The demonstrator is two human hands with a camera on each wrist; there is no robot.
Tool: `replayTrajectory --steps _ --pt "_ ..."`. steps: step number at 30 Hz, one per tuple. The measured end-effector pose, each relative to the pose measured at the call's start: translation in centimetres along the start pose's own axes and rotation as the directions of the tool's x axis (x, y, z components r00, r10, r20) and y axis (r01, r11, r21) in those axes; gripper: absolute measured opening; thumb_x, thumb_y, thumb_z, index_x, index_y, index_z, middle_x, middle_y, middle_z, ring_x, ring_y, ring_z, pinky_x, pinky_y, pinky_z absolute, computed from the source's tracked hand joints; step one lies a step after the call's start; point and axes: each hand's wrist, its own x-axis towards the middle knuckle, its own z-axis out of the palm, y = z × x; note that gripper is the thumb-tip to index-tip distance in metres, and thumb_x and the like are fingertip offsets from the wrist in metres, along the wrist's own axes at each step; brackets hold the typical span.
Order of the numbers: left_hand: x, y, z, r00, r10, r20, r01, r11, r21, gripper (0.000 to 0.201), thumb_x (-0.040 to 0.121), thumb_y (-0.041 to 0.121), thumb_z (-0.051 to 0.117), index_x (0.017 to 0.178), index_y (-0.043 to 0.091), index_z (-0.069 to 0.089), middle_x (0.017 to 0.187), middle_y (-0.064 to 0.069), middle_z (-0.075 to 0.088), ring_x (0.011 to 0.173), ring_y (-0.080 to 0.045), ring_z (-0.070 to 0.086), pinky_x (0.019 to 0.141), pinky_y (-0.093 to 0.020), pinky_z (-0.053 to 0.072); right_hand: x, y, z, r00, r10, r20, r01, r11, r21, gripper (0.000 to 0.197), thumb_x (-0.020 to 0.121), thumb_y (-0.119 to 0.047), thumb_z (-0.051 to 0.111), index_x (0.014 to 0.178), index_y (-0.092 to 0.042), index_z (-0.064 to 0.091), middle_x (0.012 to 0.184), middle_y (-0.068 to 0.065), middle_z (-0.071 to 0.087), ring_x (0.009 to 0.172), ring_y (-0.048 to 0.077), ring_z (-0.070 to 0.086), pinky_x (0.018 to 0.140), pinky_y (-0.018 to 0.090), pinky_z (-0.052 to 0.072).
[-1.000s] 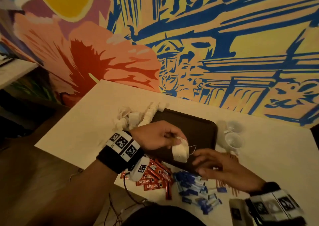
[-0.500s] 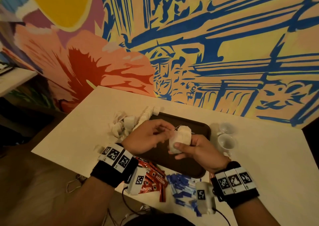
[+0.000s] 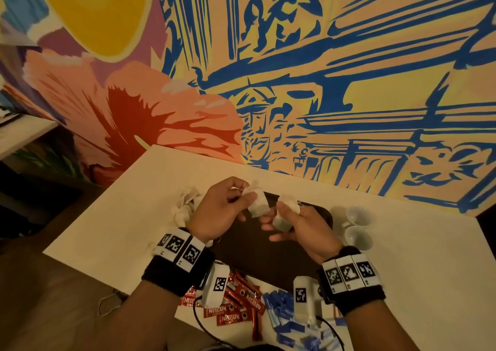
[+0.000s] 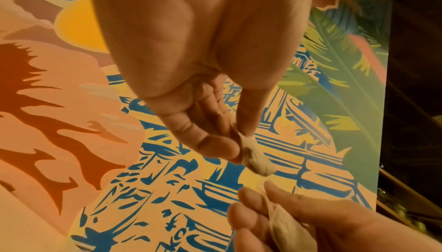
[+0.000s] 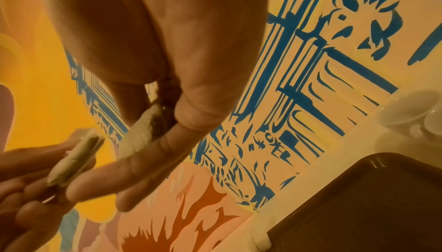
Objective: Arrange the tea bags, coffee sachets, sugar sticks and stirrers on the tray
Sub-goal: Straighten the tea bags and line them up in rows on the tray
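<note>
Above the dark tray (image 3: 308,259), both hands (image 3: 222,211) (image 3: 303,230) each pinch one tea bag (image 3: 258,206) (image 3: 284,216)

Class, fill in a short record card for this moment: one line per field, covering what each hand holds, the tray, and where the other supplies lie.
Left hand: pinches a tea bag
Right hand: holds a second tea bag
Position of hands: raised above the tray
Tray: dark; no supplies visible on the parts in view
Spare tea bags: piled on the table left of the tray
Coffee sachets: red, near edge of table
Sugar sticks: blue, beside the sachets
Cups: two white, right of the tray
</note>
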Motion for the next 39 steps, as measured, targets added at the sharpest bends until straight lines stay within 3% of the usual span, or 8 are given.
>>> replayTrajectory --steps 8,11,13,18,23,27,30,39 --pt "3.2 -1.0 -2.9 0.994 -0.051 -0.097 0.05 0.999 -0.007 0.011 0.095 0.021 0.068 0.104 0.015 0.066 0.082 -0.007 0.072 0.057 -0.023 0.061 0.046 -0.015 0.041 4.4 -0.4 0.2 0.981 -0.007 -0.191 0.017 0.999 0.049 0.026 0.107 -0.01 0.044 0.119 -0.012 0.067 0.114 0.014 0.073 0.089 0.027 0.074 0.068 0.036 0.061" --pt "4.4 -1.7 -3.4 0.996 -0.053 -0.071 0.051 0.998 -0.031 0.013 0.095 0.022 0.067 0.102 0.011 0.07 0.095 -0.011 0.073 0.066 -0.025 0.065 0.058 -0.028 0.054 6.0 -0.7 1.2 0.979 -0.042 -0.2 0.029 0.997 -0.064 0.032 0.104 -0.002 0.043 0.106 -0.011 0.073 0.117 0.013 0.069 0.071 0.019 0.065 0.057 0.03 0.05" --pt "4.9 -2.2 -3.7 0.997 -0.055 -0.045 0.053 0.997 -0.053 0.012 0.096 0.02 0.066 0.097 0.011 0.073 0.099 -0.01 0.073 0.072 -0.025 0.067 0.067 -0.039 0.058 6.8 -1.1 2.2 0.987 -0.047 -0.153 0.037 0.997 -0.073 0.026 0.105 -0.013 0.049 0.107 -0.015 0.074 0.11 0.01 0.071 0.064 0.016 0.056 0.051 0.028 0.04" --pt "6.5 -2.5 -4.8 0.998 -0.05 -0.038 0.047 0.996 -0.072 0.013 0.095 0.012 0.065 0.094 0.007 0.077 0.096 -0.013 0.073 0.072 -0.022 0.067 0.063 -0.03 0.056 8.6 -1.8 3.8 0.999 -0.045 0.027 0.049 0.979 -0.199 0.034 0.094 -0.047 0.067 0.108 -0.016 0.071 0.085 0.007 0.06 0.064 0.015 0.045 0.051 0.025 0.031" --pt "8.3 -2.7 -6.8 0.999 -0.027 0.032 0.026 1.0 0.007 0.011 0.094 0.018 0.069 0.099 0.013 0.077 0.093 -0.001 0.074 0.067 -0.025 0.067 0.073 -0.044 0.058 10.8 -1.8 4.6 0.993 -0.114 -0.014 0.101 0.924 -0.368 0.039 0.09 -0.029 0.075 0.093 0.007 0.062 0.06 0.003 0.048 0.052 0.012 0.042 0.047 0.02 0.033" --pt "9.6 -3.1 -8.2 0.986 0.03 0.165 -0.063 0.977 0.202 0.013 0.094 0.02 0.069 0.104 0.022 0.077 0.086 0.006 0.073 0.073 -0.021 0.071 0.07 -0.034 0.061 11.8 -1.7 4.4 0.986 -0.165 -0.018 0.134 0.853 -0.505 0.017 0.089 -0.025 0.077 0.081 -0.011 0.07 0.056 -0.01 0.059 0.051 0.001 0.05 0.054 0.018 0.038" --pt "10.5 -3.5 -9.2 0.96 0.089 0.267 -0.198 0.888 0.416 0.01 0.092 0.022 0.071 0.098 0.027 0.077 0.084 0.014 0.073 0.08 -0.002 0.069 0.074 -0.014 0.052 12.6 -1.0 4.4 0.985 -0.168 -0.031 0.122 0.819 -0.561 0.029 0.086 -0.029 0.08 0.079 -0.003 0.069 0.059 -0.005 0.057 0.055 0.006 0.048 0.06 0.027 0.037" --pt "15.0 -4.4 -10.1 0.975 0.153 0.162 -0.197 0.929 0.312 0.009 0.093 0.013 0.069 0.093 0.018 0.077 0.072 0.005 0.072 0.062 -0.01 0.067 0.062 -0.021 0.054 13.1 0.4 3.3 0.96 0.188 -0.21 -0.196 0.981 -0.016 0.033 0.086 -0.026 0.075 0.113 -0.01 0.064 0.101 0.013 0.069 0.069 0.015 0.051 0.055 0.028 0.04"
